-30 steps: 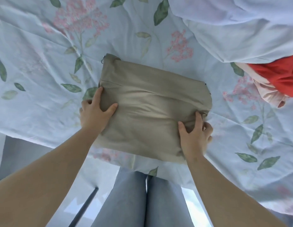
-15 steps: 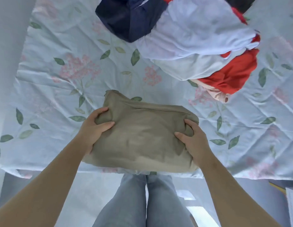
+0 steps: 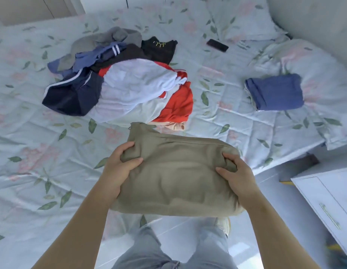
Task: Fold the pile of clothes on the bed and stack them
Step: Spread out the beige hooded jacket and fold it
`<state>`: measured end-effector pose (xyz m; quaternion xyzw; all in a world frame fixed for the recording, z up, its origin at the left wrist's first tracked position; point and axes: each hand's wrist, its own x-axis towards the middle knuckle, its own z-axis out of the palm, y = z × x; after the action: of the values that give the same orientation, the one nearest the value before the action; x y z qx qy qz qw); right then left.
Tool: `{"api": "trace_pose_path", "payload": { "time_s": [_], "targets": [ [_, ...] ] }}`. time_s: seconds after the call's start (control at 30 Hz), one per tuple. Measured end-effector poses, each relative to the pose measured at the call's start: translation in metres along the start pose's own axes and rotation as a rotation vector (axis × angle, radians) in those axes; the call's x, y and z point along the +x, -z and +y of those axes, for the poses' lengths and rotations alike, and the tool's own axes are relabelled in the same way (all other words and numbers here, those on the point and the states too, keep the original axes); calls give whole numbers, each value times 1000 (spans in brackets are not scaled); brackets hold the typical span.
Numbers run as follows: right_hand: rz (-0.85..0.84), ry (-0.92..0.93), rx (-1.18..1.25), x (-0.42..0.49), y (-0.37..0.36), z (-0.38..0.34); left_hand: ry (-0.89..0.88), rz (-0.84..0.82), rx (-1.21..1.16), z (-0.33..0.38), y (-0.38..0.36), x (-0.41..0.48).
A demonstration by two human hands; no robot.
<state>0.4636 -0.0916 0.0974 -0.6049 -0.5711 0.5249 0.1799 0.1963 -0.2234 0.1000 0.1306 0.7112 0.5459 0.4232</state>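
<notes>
Khaki bundle [image 3: 174, 177] lifted, soft puffy rectangle

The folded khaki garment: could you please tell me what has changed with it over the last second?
The khaki garment lay flat on the bed; the left hand and right hand have since gripped its side edges and lifted it off. It stays folded, each hand on the same side.

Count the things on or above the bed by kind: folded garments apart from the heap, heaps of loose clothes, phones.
Folded garments: 2, the khaki garment gripped by the left hand and right hand, and the blue garment lying on the bed
Heap of loose clothes: 1
Dark phone: 1
Total: 4
</notes>
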Motion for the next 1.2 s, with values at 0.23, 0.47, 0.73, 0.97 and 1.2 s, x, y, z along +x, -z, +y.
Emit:
{"api": "trace_pose_path", "payload": {
  "time_s": [0.23,0.47,0.73,0.97,1.2],
  "targets": [
    [61,18,60,33,143,37,-60,-46,5,3,-159,-16],
    [8,31,13,80,241,57,-62,9,13,-7,-261,-27],
    [-16,-3,-32,150,280,59,-70,26,63,5,-328,11],
    [-29,7,-80,237,288,37,-82,80,86,27,-375,76],
    [-151,89,-141,345,282,-8,-61,228,100,57,-405,142]
  ]
}}
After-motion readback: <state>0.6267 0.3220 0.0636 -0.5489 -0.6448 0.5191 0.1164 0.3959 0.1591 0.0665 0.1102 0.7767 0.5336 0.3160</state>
